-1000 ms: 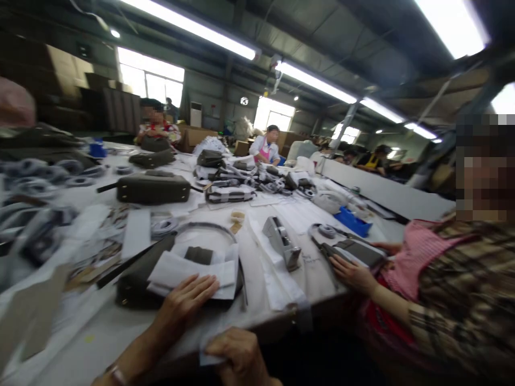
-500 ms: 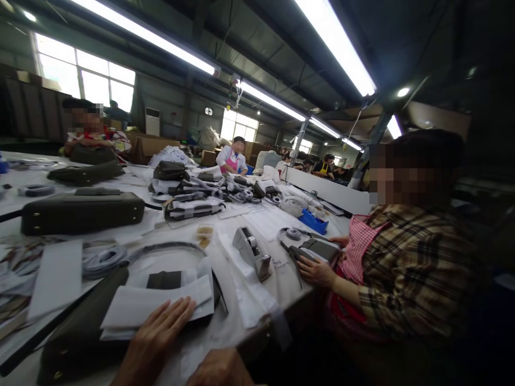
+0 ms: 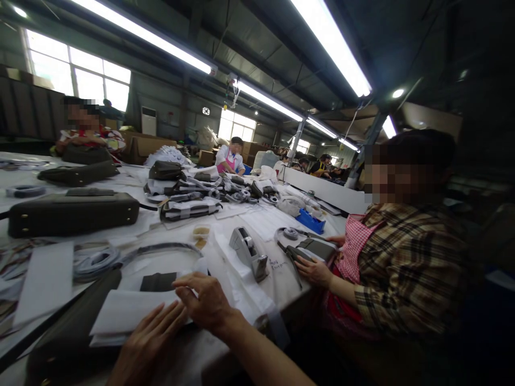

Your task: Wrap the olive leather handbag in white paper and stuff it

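At the near edge of the table [image 3: 225,252], a dark olive handbag [image 3: 76,327] lay on its side, with folded white paper [image 3: 124,316] spread over its upper face. The left hand [image 3: 148,343] rested flat on the paper, fingers extended and loose, gripping nothing. The right hand [image 3: 207,303] sat just beside it at the paper's right end, its fingers curled down onto the paper's edge as if pinching or tucking it; whether the paper was truly pinched could not be told. A small dark flap [image 3: 157,281] showed just beyond the paper, and a thin curved strap [image 3: 161,249] arced behind it.

Judging by how things lay, the wrapping looked about half done: paper covered the bag's middle, while its left end and lower side remained bare. The bag's long axis ran from the near left corner toward the table's middle, parallel to the near edge, its right end toward the tape dispenser [image 3: 249,258].

Farther along the right edge, a co-worker's hand [image 3: 316,271] pressed a similar bag [image 3: 317,249]. Another finished bag [image 3: 72,213] stood toward the left edge.
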The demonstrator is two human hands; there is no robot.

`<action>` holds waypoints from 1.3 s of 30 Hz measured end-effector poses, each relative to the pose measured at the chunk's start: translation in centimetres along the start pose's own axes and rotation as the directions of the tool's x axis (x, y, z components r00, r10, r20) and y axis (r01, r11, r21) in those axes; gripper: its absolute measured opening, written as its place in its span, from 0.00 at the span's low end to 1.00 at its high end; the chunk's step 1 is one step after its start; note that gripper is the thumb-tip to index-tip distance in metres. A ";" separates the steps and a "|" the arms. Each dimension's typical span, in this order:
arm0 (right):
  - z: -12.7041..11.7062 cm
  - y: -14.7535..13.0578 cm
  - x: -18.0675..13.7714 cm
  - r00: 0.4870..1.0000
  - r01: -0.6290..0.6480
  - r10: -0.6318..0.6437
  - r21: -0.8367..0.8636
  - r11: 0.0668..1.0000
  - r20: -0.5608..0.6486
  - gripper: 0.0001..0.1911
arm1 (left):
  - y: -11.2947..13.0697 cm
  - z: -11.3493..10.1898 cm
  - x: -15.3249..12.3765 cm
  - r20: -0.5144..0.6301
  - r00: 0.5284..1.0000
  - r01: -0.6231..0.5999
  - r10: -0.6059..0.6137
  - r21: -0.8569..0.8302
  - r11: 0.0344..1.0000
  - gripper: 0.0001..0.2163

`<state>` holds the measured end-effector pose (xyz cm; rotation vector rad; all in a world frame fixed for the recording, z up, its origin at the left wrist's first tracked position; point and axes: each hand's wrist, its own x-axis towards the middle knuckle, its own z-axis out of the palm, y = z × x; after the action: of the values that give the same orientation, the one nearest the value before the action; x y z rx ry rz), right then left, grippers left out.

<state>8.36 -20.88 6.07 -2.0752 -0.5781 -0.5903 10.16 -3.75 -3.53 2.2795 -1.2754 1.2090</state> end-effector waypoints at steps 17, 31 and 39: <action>3.1 5.1 -3.6 0.989 0.106 -0.120 -0.158 0.982 -0.082 0.11 | 0.3 -0.1 -0.2 -0.017 1.000 -0.007 0.007 -0.006 1.000 0.20; 2.6 5.1 -4.3 0.982 0.184 -0.190 -0.204 0.962 -0.012 0.09 | -0.4 0.6 -0.6 -0.105 0.994 0.025 -0.032 -0.065 0.998 0.15; 1.6 5.8 -5.0 0.948 0.302 -0.263 -0.253 0.919 0.180 0.22 | -0.6 0.9 -0.5 -0.165 0.986 0.008 -0.014 -0.040 0.999 0.14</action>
<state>8.23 -23.34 -1.38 -2.3296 -0.9369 -0.7267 10.97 -3.67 -4.40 2.1068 -1.2135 1.3260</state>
